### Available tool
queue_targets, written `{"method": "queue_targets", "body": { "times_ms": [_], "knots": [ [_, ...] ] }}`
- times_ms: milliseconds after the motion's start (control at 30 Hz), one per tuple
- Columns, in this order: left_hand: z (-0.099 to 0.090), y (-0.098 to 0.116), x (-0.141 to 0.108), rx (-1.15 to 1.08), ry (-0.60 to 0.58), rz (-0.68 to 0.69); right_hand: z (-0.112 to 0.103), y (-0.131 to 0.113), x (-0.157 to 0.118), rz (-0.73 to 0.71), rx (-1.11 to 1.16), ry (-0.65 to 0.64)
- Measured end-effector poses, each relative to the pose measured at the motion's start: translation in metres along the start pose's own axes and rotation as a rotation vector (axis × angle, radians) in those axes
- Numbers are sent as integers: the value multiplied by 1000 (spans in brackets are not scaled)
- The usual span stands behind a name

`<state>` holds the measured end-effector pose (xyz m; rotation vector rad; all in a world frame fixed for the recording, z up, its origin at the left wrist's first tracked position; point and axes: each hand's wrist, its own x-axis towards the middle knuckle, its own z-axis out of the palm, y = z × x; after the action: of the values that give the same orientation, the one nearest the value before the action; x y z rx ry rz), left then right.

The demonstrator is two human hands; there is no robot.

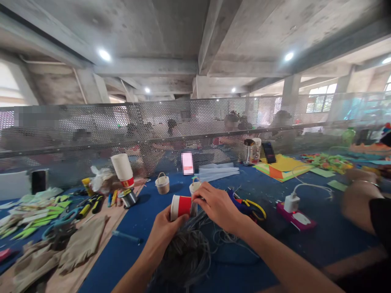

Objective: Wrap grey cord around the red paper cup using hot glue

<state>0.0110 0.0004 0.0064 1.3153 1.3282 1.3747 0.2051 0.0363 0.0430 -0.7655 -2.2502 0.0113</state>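
A red and white paper cup point(184, 205) lies tipped on its side in my left hand point(167, 228), which is closed around it from below. At the cup's right end, the fingers of my right hand point(214, 203) are pinched together; what they hold is hidden. Greyish material shows at that end of the cup. Below my hands lies a loose bundle of grey cord point(186, 256), its strands trailing right. Just behind them stand a small basket-like cup with a handle point(162, 184) and a similar white one point(194, 186), partly covered by my right hand.
Left are stacked paper cups point(121, 167), a wire spool point(128, 198), gloves point(82, 244) and scissors point(61, 224). Pliers point(249, 206) and a power strip point(295, 216) lie right, near another person's arm point(360, 203). A perforated screen point(201, 118) runs behind a phone point(187, 163).
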Motion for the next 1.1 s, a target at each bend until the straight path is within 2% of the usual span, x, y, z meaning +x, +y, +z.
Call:
{"method": "queue_targets", "body": {
  "times_ms": [333, 1100],
  "knots": [
    [6, 5, -7, -18, -12, -18, 4, 1, -1, -3, -57, -1],
    [7, 5, -6, 8, 10, -42, 4, -1, 1, -3, -132, 18]
  ]
}}
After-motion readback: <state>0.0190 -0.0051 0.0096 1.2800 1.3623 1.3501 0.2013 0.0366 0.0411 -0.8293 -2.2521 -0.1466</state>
